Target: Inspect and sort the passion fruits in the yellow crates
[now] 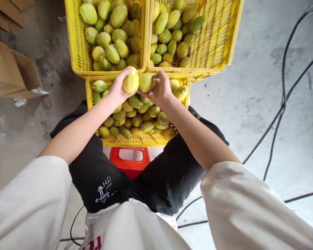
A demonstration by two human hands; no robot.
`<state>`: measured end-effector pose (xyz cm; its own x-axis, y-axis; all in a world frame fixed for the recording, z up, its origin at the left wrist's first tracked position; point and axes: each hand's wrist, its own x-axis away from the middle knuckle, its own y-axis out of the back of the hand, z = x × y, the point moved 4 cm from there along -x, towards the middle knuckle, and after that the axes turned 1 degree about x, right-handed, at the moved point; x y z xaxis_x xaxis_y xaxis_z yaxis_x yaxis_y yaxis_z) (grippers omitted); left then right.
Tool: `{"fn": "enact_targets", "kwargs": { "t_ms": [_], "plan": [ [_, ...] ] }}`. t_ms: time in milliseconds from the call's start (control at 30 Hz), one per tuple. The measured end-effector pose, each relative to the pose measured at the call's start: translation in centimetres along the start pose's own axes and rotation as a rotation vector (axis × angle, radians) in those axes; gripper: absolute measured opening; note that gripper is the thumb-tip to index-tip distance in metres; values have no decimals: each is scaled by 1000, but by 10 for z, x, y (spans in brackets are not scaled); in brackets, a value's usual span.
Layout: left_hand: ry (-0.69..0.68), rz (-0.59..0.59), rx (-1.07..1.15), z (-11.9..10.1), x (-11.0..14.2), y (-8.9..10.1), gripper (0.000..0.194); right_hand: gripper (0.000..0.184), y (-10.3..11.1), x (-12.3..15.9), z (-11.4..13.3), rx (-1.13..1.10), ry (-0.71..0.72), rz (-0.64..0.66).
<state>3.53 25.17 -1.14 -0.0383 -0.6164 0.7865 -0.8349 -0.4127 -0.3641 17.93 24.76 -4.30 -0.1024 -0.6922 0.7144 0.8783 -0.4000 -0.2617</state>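
Observation:
My left hand [117,86] is wrapped round a pale yellow-green oval fruit [130,81], its thumb along the upper side. Beside it, my right hand [161,87] grips a second, smoother greenish-yellow fruit [146,82] between thumb and fingers. The two fruits are held close together, side by side, above the near yellow crate [135,141]. That crate is filled with similar green and yellow fruits [137,121], some slightly ridged. What kind of fruit they are, I cannot tell for certain. Parts of my fingers are hidden under the fruits.
Two more yellow crates, a left one [75,52] and a right one [219,34], hold more fruit beyond the near crate. A red plastic stool [130,166] shows between my knees. Open cardboard boxes [5,69] stand at left. Black cables [283,100] cross the concrete floor at right.

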Motion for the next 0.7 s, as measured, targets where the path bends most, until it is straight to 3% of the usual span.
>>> {"fn": "enact_targets", "kwargs": {
  "t_ms": [100,167,333,467,700],
  "plan": [
    [3,-20,19,-6,8,-3,27,8,-3,2,-4,-144,-137,36],
    [-8,-9,35,-8,11,-4,27,9,-3,4,-3,-185,-152,23],
    [22,24,11,0,1,1,16,20,2,-4,-4,-117,-92,79],
    [7,122,-25,6,-6,2,7,22,5,-11,-7,-77,-32,121],
    [2,82,-54,5,-3,1,25,8,-2,-7,-9,-143,-169,143]
  ]
}}
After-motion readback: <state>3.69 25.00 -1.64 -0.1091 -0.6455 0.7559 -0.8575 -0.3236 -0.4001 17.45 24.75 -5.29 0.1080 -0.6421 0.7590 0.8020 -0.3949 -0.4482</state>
